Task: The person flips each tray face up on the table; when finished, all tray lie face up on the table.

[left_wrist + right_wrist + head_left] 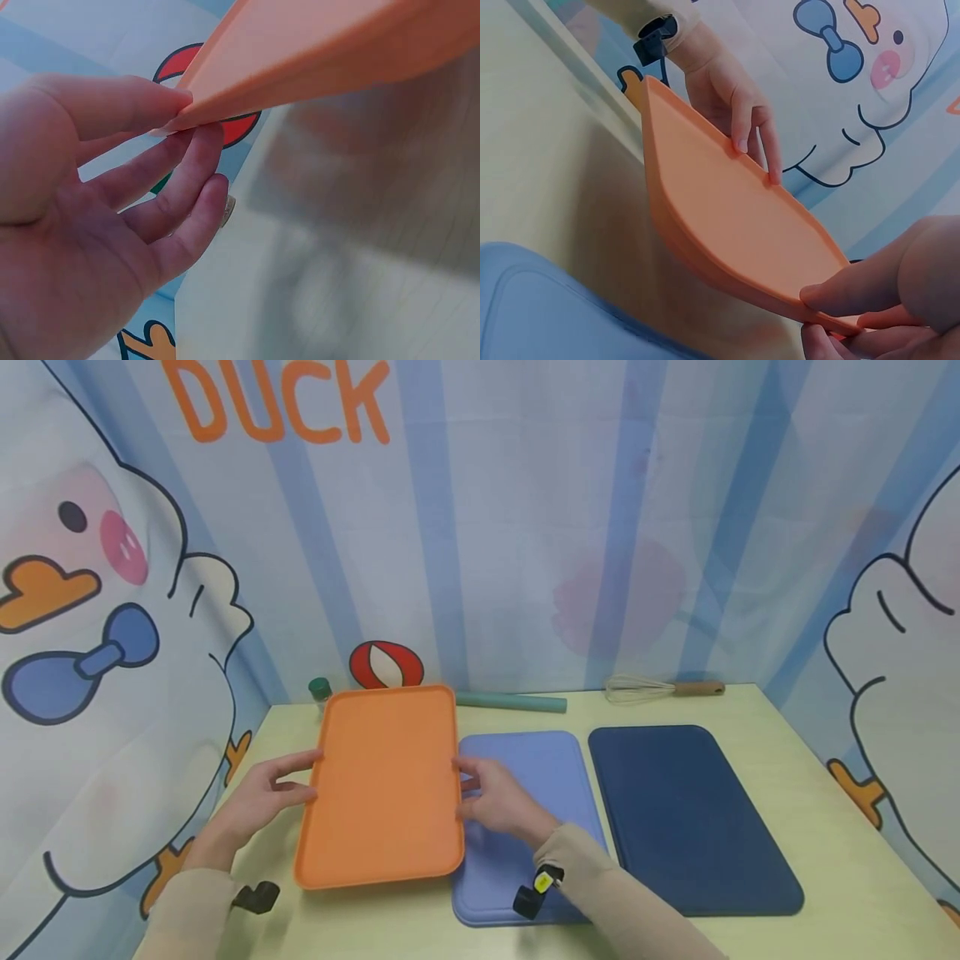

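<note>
Both hands hold up an orange tray (382,785) by its two long sides. My left hand (258,797) pinches the left rim, thumb on top and fingertips beneath, as the left wrist view shows. On the opposite rim, my right hand (498,797) grips with the thumb over the edge and fingers curled below. In the left wrist view, the tray's underside hangs above the tabletop (360,307) and casts a shadow there. A light-blue tray (525,877) lies flat to the right, its left edge partly hidden by the orange one.
A navy tray (690,818) lies right of the light-blue one. Along the back edge are a whisk (660,689) with a wooden handle, a teal rod (517,702) and a green-capped bottle (320,687), partly hidden by the orange tray. Printed curtains surround the table.
</note>
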`<state>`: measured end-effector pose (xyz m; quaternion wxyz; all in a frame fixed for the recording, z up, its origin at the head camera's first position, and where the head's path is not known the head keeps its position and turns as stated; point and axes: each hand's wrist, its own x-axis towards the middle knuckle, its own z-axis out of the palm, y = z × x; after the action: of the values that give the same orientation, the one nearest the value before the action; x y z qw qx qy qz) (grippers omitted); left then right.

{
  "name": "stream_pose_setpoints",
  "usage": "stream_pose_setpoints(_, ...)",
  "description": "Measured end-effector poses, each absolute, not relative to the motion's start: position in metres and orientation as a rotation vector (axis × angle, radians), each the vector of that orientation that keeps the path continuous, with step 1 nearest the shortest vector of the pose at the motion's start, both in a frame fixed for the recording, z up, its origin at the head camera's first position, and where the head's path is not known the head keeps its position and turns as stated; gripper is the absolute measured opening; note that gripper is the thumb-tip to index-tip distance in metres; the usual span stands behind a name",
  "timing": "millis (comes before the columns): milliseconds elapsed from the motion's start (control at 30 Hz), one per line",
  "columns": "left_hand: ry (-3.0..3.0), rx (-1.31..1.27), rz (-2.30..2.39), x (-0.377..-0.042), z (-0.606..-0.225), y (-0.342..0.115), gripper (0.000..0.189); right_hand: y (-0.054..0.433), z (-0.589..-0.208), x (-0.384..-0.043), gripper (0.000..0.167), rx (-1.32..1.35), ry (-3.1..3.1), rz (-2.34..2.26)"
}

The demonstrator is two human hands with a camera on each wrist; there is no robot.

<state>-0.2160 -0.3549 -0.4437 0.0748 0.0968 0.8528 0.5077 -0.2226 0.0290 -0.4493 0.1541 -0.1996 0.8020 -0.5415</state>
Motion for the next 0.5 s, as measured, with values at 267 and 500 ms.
stream_pose_setpoints(267, 2.560, 0.276, 1.481, -0.2149, -0.4458, -0.3575, 0.067, 0.0234, -0.4538, -0.2199, 0.077, -0.540, 2.322, -1.496)
stream_pose_setpoints(500, 2.550, 0.265, 1.454, -0.2137, -0.4474, -0.3602, 0.067, 0.0193, -0.4562, -0.2187, 0.082, -0.515, 2.275, -1.491)
